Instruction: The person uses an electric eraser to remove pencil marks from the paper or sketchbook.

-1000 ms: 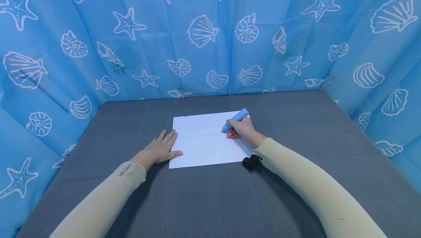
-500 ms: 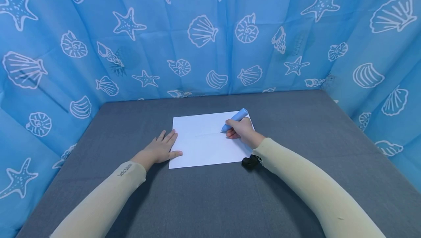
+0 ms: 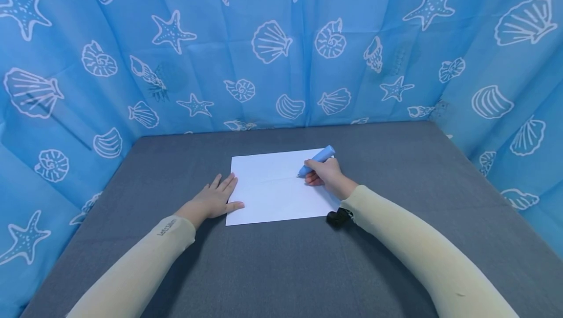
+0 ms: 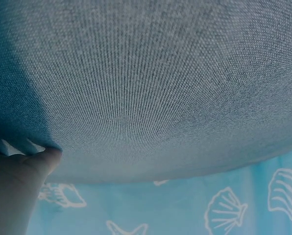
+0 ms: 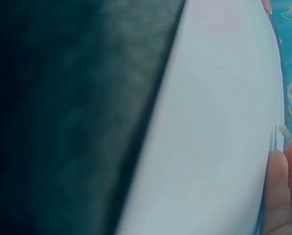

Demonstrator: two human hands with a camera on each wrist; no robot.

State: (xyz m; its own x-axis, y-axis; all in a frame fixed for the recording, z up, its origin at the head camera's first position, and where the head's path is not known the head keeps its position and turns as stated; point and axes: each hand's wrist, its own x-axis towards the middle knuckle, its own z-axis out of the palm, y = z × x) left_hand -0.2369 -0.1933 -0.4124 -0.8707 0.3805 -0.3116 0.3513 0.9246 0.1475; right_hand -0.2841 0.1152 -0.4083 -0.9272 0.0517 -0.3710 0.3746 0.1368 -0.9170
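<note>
A sheet of white paper (image 3: pixel 268 198) lies flat on the grey cloth, with a faint line across its middle. My left hand (image 3: pixel 213 200) rests at the paper's left edge, fingers spread and thumb over the border. In the left wrist view part of that hand (image 4: pixel 18 181) shows at the lower left. My right hand (image 3: pixel 327 174) holds a thick blue pen (image 3: pixel 318 158), its tip down at the right end of the faint line. Fingers (image 5: pixel 278 191) of the right hand and the pen's pale tip (image 5: pixel 284 131) appear at the right wrist view's edge.
Grey cloth (image 3: pixel 281 269) covers the table around the paper. A blue curtain with white shells and starfish (image 3: pixel 281 78) hangs at the back and both sides. Under the right wrist sits a small black object (image 3: pixel 337 218), near the paper's lower right corner.
My right hand and the pen have shifted very slightly to the right along the paper. The left hand and the paper stay where they were.
</note>
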